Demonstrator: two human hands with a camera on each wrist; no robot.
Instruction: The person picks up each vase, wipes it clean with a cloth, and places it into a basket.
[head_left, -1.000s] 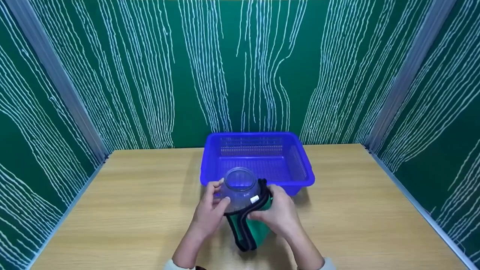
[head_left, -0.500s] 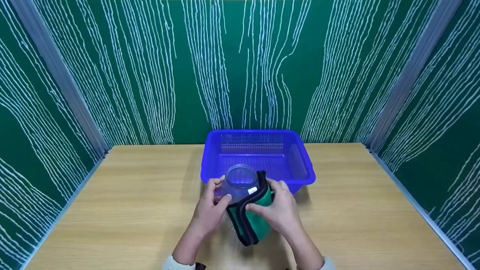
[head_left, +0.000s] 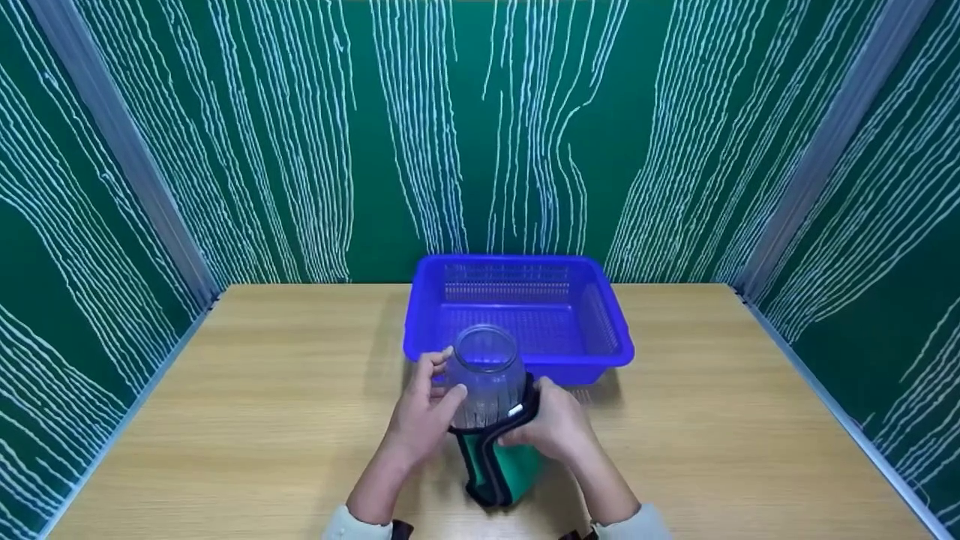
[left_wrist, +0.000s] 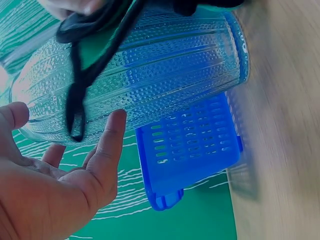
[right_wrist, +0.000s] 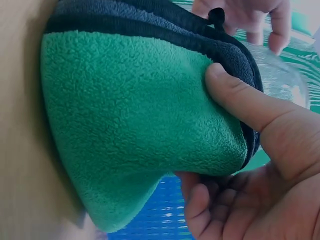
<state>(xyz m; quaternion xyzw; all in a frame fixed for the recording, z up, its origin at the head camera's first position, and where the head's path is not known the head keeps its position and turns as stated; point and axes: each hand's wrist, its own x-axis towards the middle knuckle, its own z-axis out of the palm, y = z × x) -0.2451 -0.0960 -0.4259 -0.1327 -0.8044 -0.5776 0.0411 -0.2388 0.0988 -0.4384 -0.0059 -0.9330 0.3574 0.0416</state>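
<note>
A clear glass jar (head_left: 487,394) stands open-mouthed in front of me, its dotted, ribbed wall showing in the left wrist view. My left hand (head_left: 420,416) holds it near the shoulder, thumb in front and fingers along the far left side. A green fleece cloth (right_wrist: 130,105) with dark edging lies against the jar's right and front. Its upper edge is pinched by my right hand (head_left: 559,424), thumb on the outside face; the other fingers are partly hidden behind it. In the left wrist view a black hanging loop (left_wrist: 75,115) of the cloth crosses the jar.
A blue plastic basket (head_left: 600,354) with slotted walls stands just behind the jar on the wooden table (head_left: 247,420). Green panels with white wavy lines (head_left: 300,150) close off the back and both sides.
My right hand first raised the cloth along the jar, then lowered it, so more of the jar's upper wall shows now. The left hand keeps its place on the jar.
</note>
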